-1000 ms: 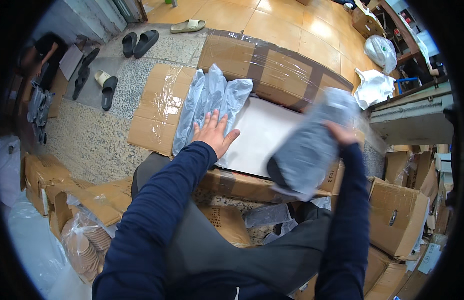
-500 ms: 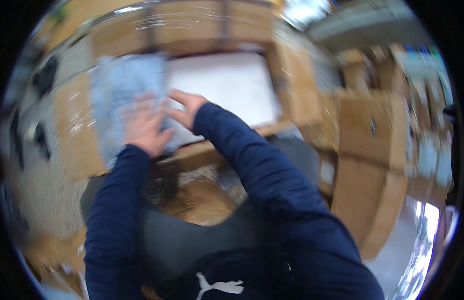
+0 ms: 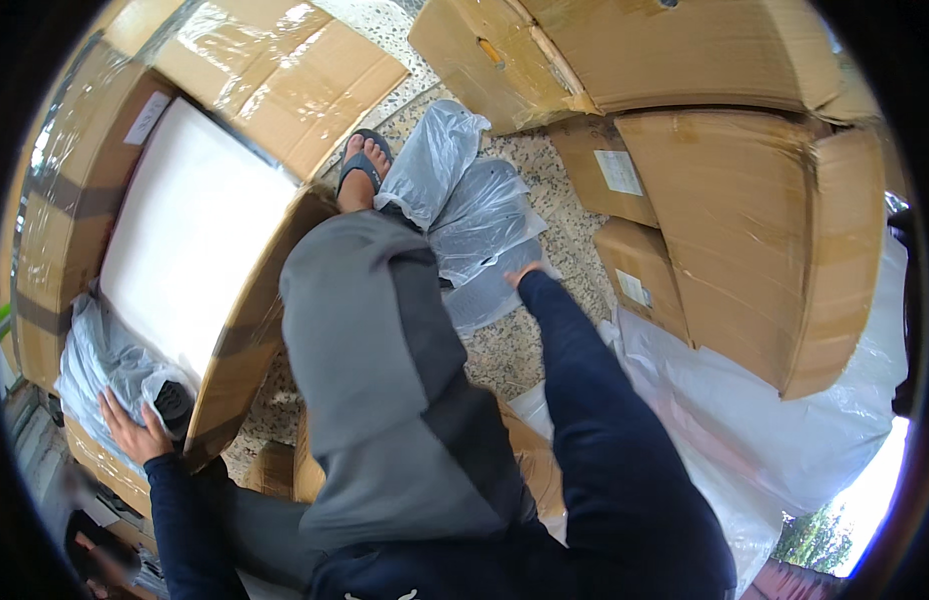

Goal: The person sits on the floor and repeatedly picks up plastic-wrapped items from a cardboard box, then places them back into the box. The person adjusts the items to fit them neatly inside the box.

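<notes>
My left hand (image 3: 135,430) lies with its fingers stretched out against a clear plastic bag (image 3: 103,345) at the near left end of the open carton. A dark, ridged item (image 3: 173,400) shows at the bag's mouth beside my thumb; its kind I cannot make out. A large white box or panel (image 3: 200,225) fills the rest of that carton (image 3: 250,315). Far to the right, my right hand (image 3: 523,272) reaches down to the floor, its fingers closed at the edge of a clear plastic bag (image 3: 490,292). The sleeve and bag partly hide those fingers.
More plastic bags (image 3: 440,160) lie on the speckled floor (image 3: 510,350) by my sandalled foot (image 3: 365,162). Big brown cartons (image 3: 715,220) stand at right, above white plastic sheeting (image 3: 775,410). Another carton (image 3: 625,55) rises at the far side. A carton flap (image 3: 305,90) spreads outward.
The view has swung right, putting the carton at left. My hands were close together over the blue-grey bag and white surface; now my right hand is down at the floor bags.
</notes>
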A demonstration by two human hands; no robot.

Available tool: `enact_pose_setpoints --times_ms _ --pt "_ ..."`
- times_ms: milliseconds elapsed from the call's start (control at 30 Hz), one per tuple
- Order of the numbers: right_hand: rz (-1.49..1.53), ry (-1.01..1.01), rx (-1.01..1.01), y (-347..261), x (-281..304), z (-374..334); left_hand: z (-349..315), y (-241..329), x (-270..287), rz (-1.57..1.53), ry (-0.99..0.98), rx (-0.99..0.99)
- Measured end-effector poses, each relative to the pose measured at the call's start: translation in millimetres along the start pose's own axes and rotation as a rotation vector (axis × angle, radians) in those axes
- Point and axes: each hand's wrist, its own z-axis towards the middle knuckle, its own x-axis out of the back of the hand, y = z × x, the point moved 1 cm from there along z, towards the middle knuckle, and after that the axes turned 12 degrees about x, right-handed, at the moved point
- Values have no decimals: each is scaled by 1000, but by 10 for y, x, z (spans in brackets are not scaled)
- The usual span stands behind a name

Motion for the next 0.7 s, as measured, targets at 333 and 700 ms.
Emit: enact_pose_setpoints --times_ms 333,700 --pt "1503 540 213 -1976 234 379 35 109 77 -15 -110 63" --pt "1421 454 711 -1892 1024 70 35 164 83 -34 -89 75"
